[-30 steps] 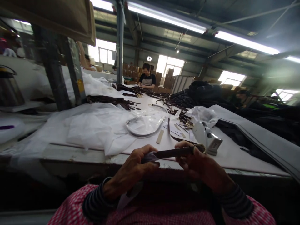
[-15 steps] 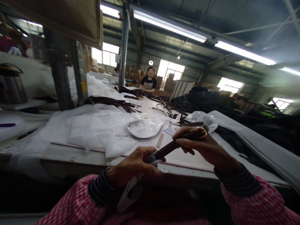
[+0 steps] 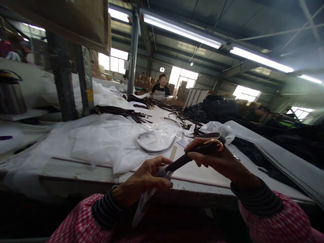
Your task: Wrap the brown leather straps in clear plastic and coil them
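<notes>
A dark belt with a gold-coloured buckle slants between my hands above the table's front edge. My right hand pinches it close to the buckle, and a loop of the strap shows behind the fingers. Lower down, my left hand is closed around the belt's other part, where a thin clear plastic sleeve covers it and hangs below the hand. A plastic-wrapped coiled belt lies on the table just beyond my hands. Close to it is a narrow beige strip.
White plastic bags spread over the left of the table. Dark belts lie in bunches farther back, and a dark pile stands at the right. A person is across the table. A metal post rises at the left.
The left hand's fingers have shifted slightly on the belt, and the plastic sleeve hangs narrower. The right hand has moved slightly left with the belt. The person opposite now handles something pale.
</notes>
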### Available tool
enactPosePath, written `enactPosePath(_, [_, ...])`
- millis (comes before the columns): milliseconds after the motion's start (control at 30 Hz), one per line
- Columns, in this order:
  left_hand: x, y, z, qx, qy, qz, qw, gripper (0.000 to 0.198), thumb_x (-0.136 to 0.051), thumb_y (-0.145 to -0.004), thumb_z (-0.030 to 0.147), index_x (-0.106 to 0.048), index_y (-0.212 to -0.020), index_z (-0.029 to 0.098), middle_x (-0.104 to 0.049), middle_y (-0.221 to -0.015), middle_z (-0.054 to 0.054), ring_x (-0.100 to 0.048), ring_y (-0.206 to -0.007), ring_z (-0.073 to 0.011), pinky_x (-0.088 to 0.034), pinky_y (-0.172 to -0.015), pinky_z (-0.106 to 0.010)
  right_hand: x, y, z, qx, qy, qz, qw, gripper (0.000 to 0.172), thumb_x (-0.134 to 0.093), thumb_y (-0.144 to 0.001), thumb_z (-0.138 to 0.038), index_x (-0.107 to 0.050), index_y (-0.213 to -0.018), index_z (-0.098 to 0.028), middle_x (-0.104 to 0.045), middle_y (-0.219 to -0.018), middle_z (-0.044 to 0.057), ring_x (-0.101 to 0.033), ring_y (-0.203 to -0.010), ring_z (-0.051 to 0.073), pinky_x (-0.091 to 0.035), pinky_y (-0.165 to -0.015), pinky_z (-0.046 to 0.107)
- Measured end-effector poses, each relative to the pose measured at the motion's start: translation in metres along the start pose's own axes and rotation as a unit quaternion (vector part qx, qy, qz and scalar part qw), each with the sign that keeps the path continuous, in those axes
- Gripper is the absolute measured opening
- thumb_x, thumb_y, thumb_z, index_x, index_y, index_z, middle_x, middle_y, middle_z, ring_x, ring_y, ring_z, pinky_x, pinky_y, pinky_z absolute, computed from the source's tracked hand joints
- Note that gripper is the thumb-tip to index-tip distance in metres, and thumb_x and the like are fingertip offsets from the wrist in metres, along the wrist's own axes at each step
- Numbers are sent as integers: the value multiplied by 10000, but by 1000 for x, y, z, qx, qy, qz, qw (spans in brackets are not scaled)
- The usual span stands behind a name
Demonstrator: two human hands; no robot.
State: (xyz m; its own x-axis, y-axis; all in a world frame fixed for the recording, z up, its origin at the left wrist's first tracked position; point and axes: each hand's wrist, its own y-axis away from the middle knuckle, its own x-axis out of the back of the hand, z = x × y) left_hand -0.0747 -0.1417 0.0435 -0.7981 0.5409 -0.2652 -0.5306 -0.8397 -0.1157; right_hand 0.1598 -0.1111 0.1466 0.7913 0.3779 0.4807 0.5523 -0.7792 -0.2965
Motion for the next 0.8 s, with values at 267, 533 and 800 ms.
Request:
enactPosePath(267, [-9, -4, -4, -84, -219, 93, 968, 350, -783, -827, 344, -640, -1117, 211, -528, -805, 51, -445, -702, -113, -359, -622, -236, -15, 0, 7, -42, -202, -20, 978, 158, -683, -914, -264, -717, -979, -123, -649, -681, 42, -454, -479, 81, -283, -404, 178])
enactPosePath(533, [-10, -3, -6, -94, -238, 125, 959, 314, -768, -844, 321, -650, -1111, 207, -577, -841, 44, -471, -737, -121, -377, -659, -236, 0, 0, 4, -11, -110, 13, 994, 141, -706, -894, -256, -730, -934, -122, -648, -676, 41, -487, -516, 103, -317, -426, 203])
enactPosePath(800, [-14, -1, -6, -66, -232, 132, 961, 348, -779, -824, 361, -647, -1107, 205, -514, -734, 62, -421, -656, -110, -339, -586, -225, 5, 0, -4, -1, -4, -5, 1000, 169, -768, -865, -303, -758, -938, -152, -632, -666, 22, -536, -568, 123, -355, -453, 207])
